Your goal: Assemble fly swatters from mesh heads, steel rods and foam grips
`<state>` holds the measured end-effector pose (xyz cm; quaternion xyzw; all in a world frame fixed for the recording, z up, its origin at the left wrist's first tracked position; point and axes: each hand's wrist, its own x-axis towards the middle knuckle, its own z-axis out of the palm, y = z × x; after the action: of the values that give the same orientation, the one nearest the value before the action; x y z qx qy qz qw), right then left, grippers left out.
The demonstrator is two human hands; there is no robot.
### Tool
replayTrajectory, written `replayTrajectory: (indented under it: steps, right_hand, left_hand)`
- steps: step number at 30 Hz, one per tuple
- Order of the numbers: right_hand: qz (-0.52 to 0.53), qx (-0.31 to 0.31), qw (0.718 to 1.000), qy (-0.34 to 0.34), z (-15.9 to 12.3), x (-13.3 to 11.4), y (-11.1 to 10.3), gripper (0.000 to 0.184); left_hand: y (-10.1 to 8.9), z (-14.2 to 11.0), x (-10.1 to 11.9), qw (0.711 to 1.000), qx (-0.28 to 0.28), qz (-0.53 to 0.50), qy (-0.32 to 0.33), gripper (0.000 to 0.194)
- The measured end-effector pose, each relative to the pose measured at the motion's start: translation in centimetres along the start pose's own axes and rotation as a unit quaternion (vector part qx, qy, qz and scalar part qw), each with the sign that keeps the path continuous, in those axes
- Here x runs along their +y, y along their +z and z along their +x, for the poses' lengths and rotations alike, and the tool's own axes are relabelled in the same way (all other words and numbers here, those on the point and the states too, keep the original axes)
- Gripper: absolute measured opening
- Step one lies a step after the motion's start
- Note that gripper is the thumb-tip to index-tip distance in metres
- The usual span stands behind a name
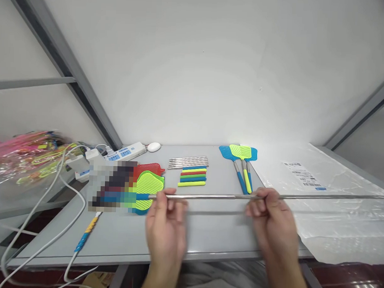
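Note:
A long telescopic metal rod point(205, 197) with a blue handle point(142, 197) lies level across both hands above the table's front part. My left hand point(166, 214) pinches it just right of the handle. Around the thinner section closes my right hand point(273, 210), and the rod runs on past it toward the right edge. Behind my left hand lie lime mesh fly swatter heads point(149, 185), a red one point(149, 168) and a partly covered blue one point(141, 211). Colored handles point(193, 176) and several metal rods point(188, 162) sit in rows at the middle.
Fly swatters point(245, 162) with blue and lime heads rest at the back. White plastic packaging point(343, 225) with a label covers the right side. Power strips point(128, 152), a white mouse point(154, 147), cables point(79, 194) and bagged colorful items point(30, 155) are at left. One patch is pixelated.

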<state>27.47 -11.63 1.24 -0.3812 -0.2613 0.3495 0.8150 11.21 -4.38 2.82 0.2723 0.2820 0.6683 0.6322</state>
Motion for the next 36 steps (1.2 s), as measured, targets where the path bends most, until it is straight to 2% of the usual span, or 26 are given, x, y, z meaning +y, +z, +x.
replayTrajectory:
  steps: [2, 4, 7, 10, 14, 20, 26, 30, 36]
  right_hand:
    - [0.008, 0.027, 1.000, 0.002, 0.5, -0.8, -0.8, 0.023]
    - [0.016, 0.047, 0.999, -0.002, 0.9, -1.5, -1.4, 0.024]
    - [0.028, 0.078, 0.997, -0.002, 1.3, -1.8, -1.8, 0.024]
    - [0.020, 0.089, 0.996, 0.011, 1.5, -1.6, -1.8, 0.023]
    - [0.011, 0.086, 0.996, 0.009, 1.6, -1.1, -1.6, 0.024]
    - [0.012, 0.135, 0.990, -0.027, 1.7, -0.8, -2.0, 0.026]
    - [0.023, 0.144, 0.989, -0.035, 1.2, -0.7, -1.6, 0.024]
    - [0.052, 0.145, 0.988, -0.016, 1.3, -0.6, -1.4, 0.037]
    - [0.052, 0.152, 0.987, -0.008, 1.4, -0.8, -1.4, 0.038]
  left_hand:
    - [-0.3, 0.7, 0.6, 1.000, 0.003, 0.006, 0.030, 0.027]
    - [-0.3, 0.6, 0.7, 0.999, -0.018, 0.012, 0.025, 0.026]
    - [0.0, 0.0, 0.2, 0.999, -0.037, 0.007, -0.013, 0.027]
    - [0.2, -0.1, -0.2, 0.999, -0.026, -0.009, -0.038, 0.027]
    - [0.2, 0.6, 0.1, 0.997, -0.017, -0.045, -0.057, 0.026]
    - [0.1, 1.3, -0.2, 0.987, -0.018, -0.089, -0.136, 0.027]
    - [0.4, 1.5, -0.3, 0.986, -0.012, -0.099, -0.136, 0.026]
    - [0.5, 1.6, -0.3, 0.984, -0.019, -0.102, -0.145, 0.023]
    - [0.2, 1.6, -0.3, 0.985, -0.015, -0.112, -0.132, 0.021]
